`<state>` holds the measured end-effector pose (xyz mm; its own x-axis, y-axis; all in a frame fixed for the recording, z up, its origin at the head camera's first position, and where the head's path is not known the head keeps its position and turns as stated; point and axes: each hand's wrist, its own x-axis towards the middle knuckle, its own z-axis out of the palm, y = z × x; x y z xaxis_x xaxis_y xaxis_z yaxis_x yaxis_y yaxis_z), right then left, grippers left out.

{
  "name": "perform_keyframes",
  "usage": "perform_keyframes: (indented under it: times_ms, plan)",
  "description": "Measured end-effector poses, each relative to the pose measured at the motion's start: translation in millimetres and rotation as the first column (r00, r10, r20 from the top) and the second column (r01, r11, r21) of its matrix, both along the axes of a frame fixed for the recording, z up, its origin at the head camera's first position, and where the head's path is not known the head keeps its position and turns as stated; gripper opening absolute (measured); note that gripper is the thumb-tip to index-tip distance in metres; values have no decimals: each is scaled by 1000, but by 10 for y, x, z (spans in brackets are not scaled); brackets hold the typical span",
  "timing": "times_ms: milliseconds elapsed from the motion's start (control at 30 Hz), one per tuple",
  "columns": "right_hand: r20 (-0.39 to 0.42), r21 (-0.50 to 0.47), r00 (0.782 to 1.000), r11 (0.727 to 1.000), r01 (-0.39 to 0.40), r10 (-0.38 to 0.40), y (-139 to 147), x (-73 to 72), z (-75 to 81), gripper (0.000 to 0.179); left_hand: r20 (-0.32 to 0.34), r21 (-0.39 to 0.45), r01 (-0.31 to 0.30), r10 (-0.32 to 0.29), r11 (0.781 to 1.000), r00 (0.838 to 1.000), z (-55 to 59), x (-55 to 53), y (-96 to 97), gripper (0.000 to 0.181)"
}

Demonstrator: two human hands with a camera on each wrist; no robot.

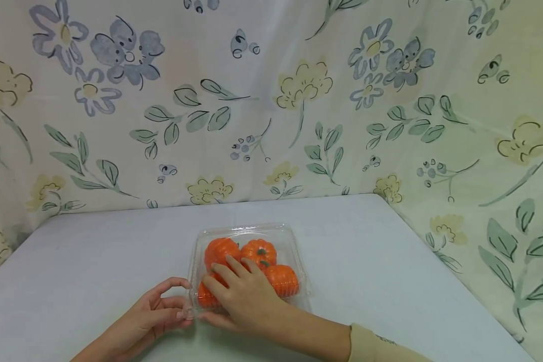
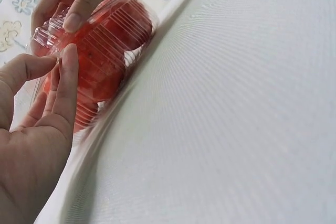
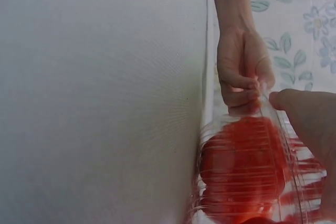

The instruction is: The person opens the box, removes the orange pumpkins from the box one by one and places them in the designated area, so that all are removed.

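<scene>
A clear plastic clamshell box [image 1: 250, 230] sits on the white table, with several small orange pumpkins [image 1: 282, 279] visible through its ribbed walls. At the box's near left corner, my left hand [image 1: 149, 318] pinches the rim between thumb and fingers. Over the top lies my right hand [image 1: 250, 297], its fingers spread across the lid and its thumb at the near edge. In the left wrist view, the left fingertips [image 2: 69, 56] meet the rim just below the right thumb [image 2: 73, 22]. The right palm and fingers hide part of the pumpkins.
A white table [image 1: 389, 281] extends around the box on all sides. Behind it and along its right side hangs a floral cloth [image 1: 262, 100] with blue and yellow flowers and green leaves.
</scene>
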<state>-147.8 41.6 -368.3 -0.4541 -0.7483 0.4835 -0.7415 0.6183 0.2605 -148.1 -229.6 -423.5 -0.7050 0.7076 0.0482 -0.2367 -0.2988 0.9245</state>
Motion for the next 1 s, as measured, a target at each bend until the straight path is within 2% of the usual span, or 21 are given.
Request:
perform_keyframes:
  times_ms: [367,767,1000]
  plan:
    - [-15,-3,1000,1000,2,-2,-15,-2,-11,54,-26,22,2,-1,1000,1000,-18,2,-6,49]
    - [-14,-37,1000,999,10,-10,-24,-7,-7,51,-54,-16,-39,38,999,998,-26,6,7,50]
    - [19,-37,1000,999,10,-10,-12,-2,1,54,-42,-21,-22,21,1000,999,-10,-7,-17,49]
